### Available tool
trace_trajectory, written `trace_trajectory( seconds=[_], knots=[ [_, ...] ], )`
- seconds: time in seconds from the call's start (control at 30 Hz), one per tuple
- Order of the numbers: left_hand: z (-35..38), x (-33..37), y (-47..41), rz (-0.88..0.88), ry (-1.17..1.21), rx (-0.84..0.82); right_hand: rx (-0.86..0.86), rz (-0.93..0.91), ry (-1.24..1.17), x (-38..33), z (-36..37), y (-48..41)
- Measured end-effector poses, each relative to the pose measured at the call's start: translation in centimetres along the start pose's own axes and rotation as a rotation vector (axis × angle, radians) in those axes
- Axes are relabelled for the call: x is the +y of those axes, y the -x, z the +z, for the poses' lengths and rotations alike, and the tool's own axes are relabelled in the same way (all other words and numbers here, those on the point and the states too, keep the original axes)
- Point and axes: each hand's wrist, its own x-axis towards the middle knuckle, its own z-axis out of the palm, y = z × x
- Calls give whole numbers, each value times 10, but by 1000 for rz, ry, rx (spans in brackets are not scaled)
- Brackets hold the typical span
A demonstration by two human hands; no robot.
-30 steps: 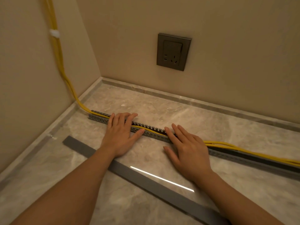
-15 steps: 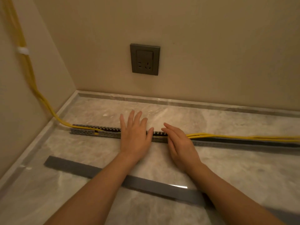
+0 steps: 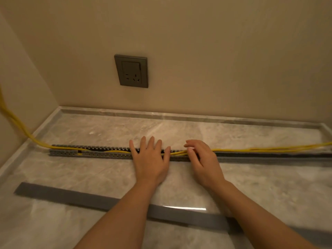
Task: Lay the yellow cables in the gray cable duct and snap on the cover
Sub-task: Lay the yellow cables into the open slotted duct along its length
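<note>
nearest, a flat gray cover (image 3: 71, 195) lies loose on the marble floor (image 3: 89, 173), running left to right under both forearms and well apart from the duct. beyond it the left hand (image 3: 150, 162) lies palm down, fingers spread wide and flat across the gray cable duct (image 3: 100, 154), gripping nothing. just beside it the right hand (image 3: 203, 160) has its fingers curled narrow at the duct's top edge, touching the yellow cables (image 3: 260, 149); whether they pinch them i cannot tell. left of the hands the cables sit inside the duct; right of them they ride above it. farther back, a dark wall socket (image 3: 132, 71) sits on the beige wall (image 3: 215, 60).
</note>
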Motion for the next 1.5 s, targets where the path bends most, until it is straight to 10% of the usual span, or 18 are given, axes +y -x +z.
trace_trajectory(
  seconds=[0.33, 1.5],
  knots=[
    [1, 1, -3, -53, -4, -2, -45, -123, 662, 82, -65, 4],
    [-3, 6, -3, -89, 4, -1, -62, -465, 317, 94, -60, 5]
  ],
)
